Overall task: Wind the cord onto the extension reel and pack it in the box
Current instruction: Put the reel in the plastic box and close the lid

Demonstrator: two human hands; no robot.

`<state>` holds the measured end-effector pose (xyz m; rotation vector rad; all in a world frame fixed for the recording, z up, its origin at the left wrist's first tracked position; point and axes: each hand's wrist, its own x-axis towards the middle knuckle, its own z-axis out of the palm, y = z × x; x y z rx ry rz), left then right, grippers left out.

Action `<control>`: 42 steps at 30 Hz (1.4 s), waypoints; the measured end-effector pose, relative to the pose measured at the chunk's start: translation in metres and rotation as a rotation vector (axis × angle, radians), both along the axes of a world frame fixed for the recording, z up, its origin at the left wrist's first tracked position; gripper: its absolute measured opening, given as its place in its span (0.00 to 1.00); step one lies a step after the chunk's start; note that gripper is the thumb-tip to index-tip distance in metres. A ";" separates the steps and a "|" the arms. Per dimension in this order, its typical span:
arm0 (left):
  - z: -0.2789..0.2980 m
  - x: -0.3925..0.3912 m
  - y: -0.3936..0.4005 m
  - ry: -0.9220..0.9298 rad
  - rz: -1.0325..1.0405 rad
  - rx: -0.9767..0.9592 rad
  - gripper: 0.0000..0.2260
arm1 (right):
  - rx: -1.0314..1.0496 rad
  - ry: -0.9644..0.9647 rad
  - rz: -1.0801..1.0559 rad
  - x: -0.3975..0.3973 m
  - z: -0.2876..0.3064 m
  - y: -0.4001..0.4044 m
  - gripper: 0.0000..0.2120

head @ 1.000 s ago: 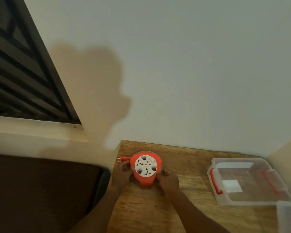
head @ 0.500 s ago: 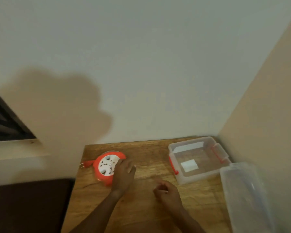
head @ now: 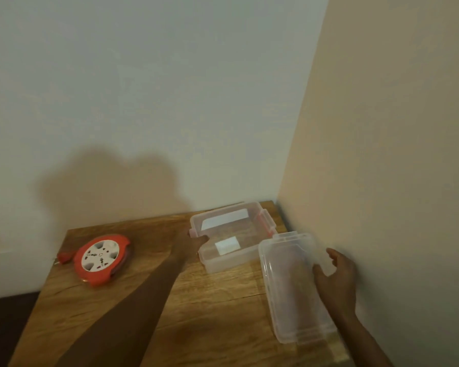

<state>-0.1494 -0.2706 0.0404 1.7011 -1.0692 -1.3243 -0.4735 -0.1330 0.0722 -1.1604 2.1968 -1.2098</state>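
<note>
Reel (head: pixel 101 258), orange with a white socket face, lies flat near the left edge of the wooden table (head: pixel 212 308), its cord apparently wound in, with only the orange plug (head: pixel 64 256) poking out on its left side. It sits well apart from the clear plastic box (head: pixel 229 235), which stands open toward the back right corner with a white label or slip on its floor. The left hand (head: pixel 194 241) reaches across and touches the box's near left corner by the red latch; fingers curl at the rim, though whether they actually grip it I cannot tell. The right hand (head: pixel 334 271) is spread loosely, fingers resting on or just over the right edge of the loose lid (head: pixel 294 284), which lies flat just beside the box and seems to overlap its right end. The winding looks finished and the packing not yet started. The risks from here are modest. Dragging the light box by one corner could swing it into the lid and push that toward the table's right edge. The reel lying so near the left edge could be knocked off by the returning forearm. The protruding plug may catch on the box's rim and stop the reel seating flat, so the lid would not close.
</note>
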 end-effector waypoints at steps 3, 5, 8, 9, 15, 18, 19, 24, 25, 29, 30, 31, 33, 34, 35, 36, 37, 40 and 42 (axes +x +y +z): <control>0.005 0.003 0.003 0.000 0.010 0.108 0.17 | 0.136 0.116 0.094 -0.021 -0.026 -0.004 0.30; 0.010 0.006 0.008 -0.039 0.001 0.207 0.21 | 0.210 0.107 0.155 -0.023 -0.044 -0.006 0.34; 0.014 0.011 0.014 -0.087 -0.034 0.243 0.18 | 0.285 0.043 0.158 -0.021 -0.067 -0.010 0.38; 0.014 0.012 0.015 -0.074 -0.048 0.228 0.18 | 0.290 0.017 0.145 -0.020 -0.072 -0.013 0.38; 0.010 0.012 0.015 -0.076 -0.051 0.127 0.19 | 0.269 -0.112 0.189 -0.015 -0.063 -0.024 0.28; 0.011 0.009 0.015 -0.066 -0.029 0.096 0.18 | 0.277 -0.146 0.239 -0.014 -0.064 -0.027 0.32; 0.011 0.009 0.015 -0.071 -0.023 0.087 0.18 | 0.282 -0.155 0.239 -0.013 -0.063 -0.028 0.34; 0.015 0.013 0.011 -0.119 -0.026 0.079 0.20 | 0.268 -0.156 0.327 0.001 -0.050 -0.035 0.41; 0.016 0.015 0.010 -0.124 -0.034 0.075 0.20 | 0.259 -0.145 0.339 0.005 -0.045 -0.038 0.41; 0.027 0.028 0.010 -0.144 -0.090 0.068 0.19 | 0.200 -0.072 0.542 0.030 -0.018 -0.048 0.25; 0.029 0.036 0.010 -0.153 -0.085 0.066 0.19 | 0.179 -0.047 0.612 0.039 -0.010 -0.051 0.20; 0.030 0.045 0.008 -0.166 -0.069 0.058 0.19 | 0.173 -0.011 0.667 0.048 -0.002 -0.055 0.14; 0.031 0.063 0.007 -0.200 -0.033 0.032 0.18 | 0.172 0.064 0.762 0.068 0.007 -0.064 0.11; 0.031 0.073 0.006 -0.218 -0.012 0.024 0.17 | 0.176 0.097 0.806 0.079 0.008 -0.069 0.12; 0.031 0.082 0.007 -0.233 0.004 0.012 0.16 | 0.185 0.129 0.855 0.092 0.008 -0.074 0.12; 0.032 0.092 0.008 -0.244 0.009 0.004 0.16 | 0.167 0.168 0.916 0.105 0.008 -0.077 0.10; 0.032 0.101 0.010 -0.257 0.010 -0.005 0.15 | 0.144 0.216 0.970 0.118 0.006 -0.080 0.07; 0.034 0.129 0.021 -0.286 0.038 0.018 0.15 | 0.053 0.309 1.078 0.162 0.006 -0.085 0.03; 0.033 0.142 0.030 -0.273 0.077 0.027 0.16 | 0.044 0.340 1.130 0.184 0.000 -0.086 0.03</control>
